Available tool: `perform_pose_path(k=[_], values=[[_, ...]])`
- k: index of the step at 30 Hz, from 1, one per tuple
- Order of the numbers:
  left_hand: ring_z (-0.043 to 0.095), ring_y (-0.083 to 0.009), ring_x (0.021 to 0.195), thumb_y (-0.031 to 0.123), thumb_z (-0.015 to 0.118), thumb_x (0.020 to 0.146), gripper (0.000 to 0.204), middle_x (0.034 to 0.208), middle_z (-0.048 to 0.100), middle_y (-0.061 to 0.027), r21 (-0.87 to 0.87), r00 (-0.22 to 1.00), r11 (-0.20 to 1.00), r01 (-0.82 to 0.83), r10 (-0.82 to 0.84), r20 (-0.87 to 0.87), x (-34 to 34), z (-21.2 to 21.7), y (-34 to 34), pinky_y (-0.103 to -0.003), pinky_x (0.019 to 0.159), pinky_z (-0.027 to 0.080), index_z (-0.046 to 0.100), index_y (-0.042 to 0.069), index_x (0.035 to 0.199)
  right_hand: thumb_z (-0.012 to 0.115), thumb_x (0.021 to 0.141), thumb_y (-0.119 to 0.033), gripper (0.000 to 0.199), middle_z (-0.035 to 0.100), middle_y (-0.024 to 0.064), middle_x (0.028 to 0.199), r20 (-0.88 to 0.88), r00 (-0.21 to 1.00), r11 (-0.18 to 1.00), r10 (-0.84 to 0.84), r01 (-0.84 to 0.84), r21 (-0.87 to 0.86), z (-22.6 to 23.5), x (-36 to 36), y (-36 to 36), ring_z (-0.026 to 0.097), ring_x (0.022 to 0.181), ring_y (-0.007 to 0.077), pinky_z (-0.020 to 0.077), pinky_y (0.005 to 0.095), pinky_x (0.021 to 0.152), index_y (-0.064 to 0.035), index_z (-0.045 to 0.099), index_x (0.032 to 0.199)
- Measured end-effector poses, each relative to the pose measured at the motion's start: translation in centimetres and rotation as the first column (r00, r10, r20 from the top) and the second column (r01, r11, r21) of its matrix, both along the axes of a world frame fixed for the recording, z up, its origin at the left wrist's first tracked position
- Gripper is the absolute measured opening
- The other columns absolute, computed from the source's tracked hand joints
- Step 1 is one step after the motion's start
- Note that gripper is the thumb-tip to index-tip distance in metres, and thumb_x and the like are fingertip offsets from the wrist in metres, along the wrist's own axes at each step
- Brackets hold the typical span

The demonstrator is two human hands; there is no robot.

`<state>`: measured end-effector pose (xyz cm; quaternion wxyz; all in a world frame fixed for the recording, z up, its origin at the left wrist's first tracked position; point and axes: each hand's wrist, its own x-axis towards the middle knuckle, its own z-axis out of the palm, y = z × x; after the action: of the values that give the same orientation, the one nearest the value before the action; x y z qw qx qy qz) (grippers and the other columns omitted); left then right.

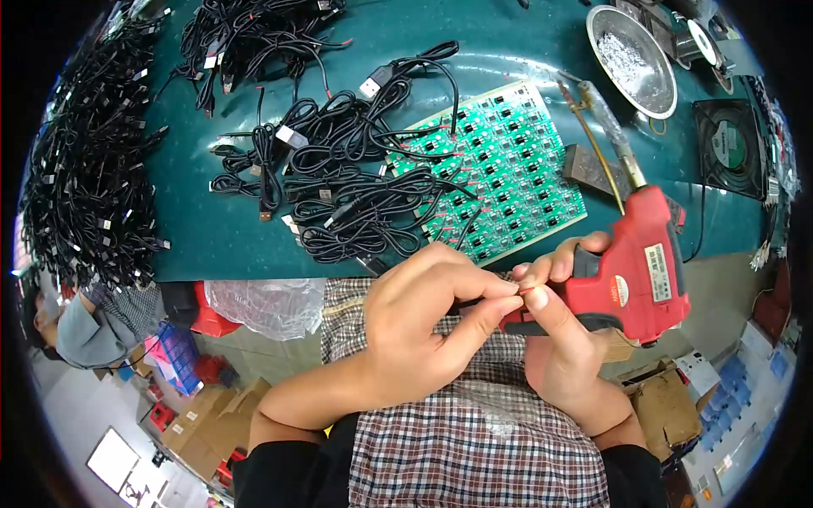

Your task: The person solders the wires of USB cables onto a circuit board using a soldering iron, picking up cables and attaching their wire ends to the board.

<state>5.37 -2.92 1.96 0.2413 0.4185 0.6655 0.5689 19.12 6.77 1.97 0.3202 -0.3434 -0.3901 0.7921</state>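
My left hand (415, 334) is closed in a pinch on a thin red wire end (527, 289), in front of my body just below the bench edge. The thumb and forefinger of my right hand (563, 343) meet at the same wire. That hand also holds a red soldering gun (650, 279), its other fingers curled at the black trigger area. The gun's tip and a thin brass tube point up and away over the bench. Beyond my hands lies a green panel of circuit boards (529, 199), with several coiled black USB cables (356, 224) resting along its left side.
A metal bowl (656, 106) with whitish bits stands at the far right, near a solder spool (701, 41). A dark block (593, 169) lies beside the panel. A black fan (730, 148) sits at right. A large cable heap (89, 161) fills the left.
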Motion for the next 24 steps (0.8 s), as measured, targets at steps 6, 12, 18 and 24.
perform_pose_path(k=[6,12,18,24], values=[[0.064,-0.0224,0.07,-0.001,0.086,0.079,0.017,0.083,0.07,-0.0068,-0.06,0.899,0.993,-0.106,0.07,-0.431,-1.8,-0.6,1.2,-0.033,0.063,0.049,0.074,0.005,0.09,0.066,0.094,0.01,0.05,0.054,0.0055,0.105,0.229,0.972,0.979,-0.056,0.009,0.201,0.2,2.2,1.3,0.064,0.098,0.018,0.0562,0.042,0.096,-0.0069,0.04,0.133],[0.063,-0.0252,0.073,0.008,0.084,0.08,0.012,0.08,0.06,-0.005,-0.274,0.853,0.942,-0.196,0.026,-0.521,-1.2,-1.7,3.0,-0.038,0.063,0.048,0.073,0.008,0.084,0.065,0.099,-0.012,0.041,0.05,0.0057,0.103,0.605,0.772,0.881,0.198,-0.411,0.236,1.7,8.5,1.8,0.057,0.076,0.016,0.0545,0.0365,0.08,-0.0069,0.042,0.133],[0.063,-0.0254,0.074,0.009,0.084,0.08,0.013,0.079,0.059,-0.0052,-0.3,0.832,0.925,-0.232,0.029,-0.554,-1.4,-1.8,3.5,-0.039,0.064,0.048,0.072,0.008,0.082,0.074,0.087,-0.003,0.02,0.064,0.0111,0.097,0.753,0.583,0.782,0.306,-0.604,0.15,3.0,12.1,1.8,0.068,0.084,0.0235,0.0548,0.0354,0.076,-0.0028,0.068,0.106],[0.063,-0.0254,0.074,0.009,0.085,0.079,0.013,0.08,0.059,-0.0053,-0.317,0.817,0.92,-0.23,0.006,-0.576,-1.4,-2.0,3.6,-0.039,0.064,0.048,0.072,0.008,0.082,0.077,0.083,-0.003,0.02,0.066,0.0122,0.094,0.798,0.511,0.765,0.318,-0.636,0.102,2.1,12.7,1.4,0.066,0.082,0.03,0.0527,0.0403,0.073,-0.0024,0.07,0.102]])
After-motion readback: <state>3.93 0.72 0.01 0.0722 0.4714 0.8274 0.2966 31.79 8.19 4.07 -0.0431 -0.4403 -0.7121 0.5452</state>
